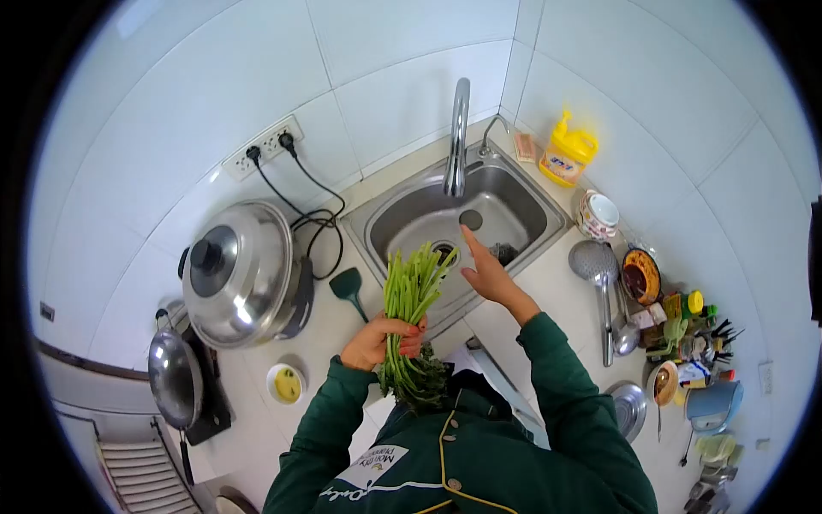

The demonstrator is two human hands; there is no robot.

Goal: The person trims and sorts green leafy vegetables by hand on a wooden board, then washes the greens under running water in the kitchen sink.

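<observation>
My left hand (383, 341) is closed around a bunch of long-stemmed leafy greens (411, 287). The cut stem ends point up toward the sink, while dark leaves hang down against my jacket. Over the front part of the steel sink (533, 193), my right hand (494, 278) is held with its fingers stretched out and nothing in it. It is apart from the greens, to their right. Part of the drain (443, 254) shows between the stems and my right hand. A dark scrubber-like clump (503, 253) lies in the basin, partly hidden by that hand.
A tall faucet (458, 137) rises behind the basin. On the left are a lidded steel pot (240, 274), a green spatula (348, 285), a small bowl (285, 384) and a wok (175, 377). A yellow detergent bottle (567, 152), a skimmer (595, 265) and seasoning jars (685, 304) stand or lie on the right.
</observation>
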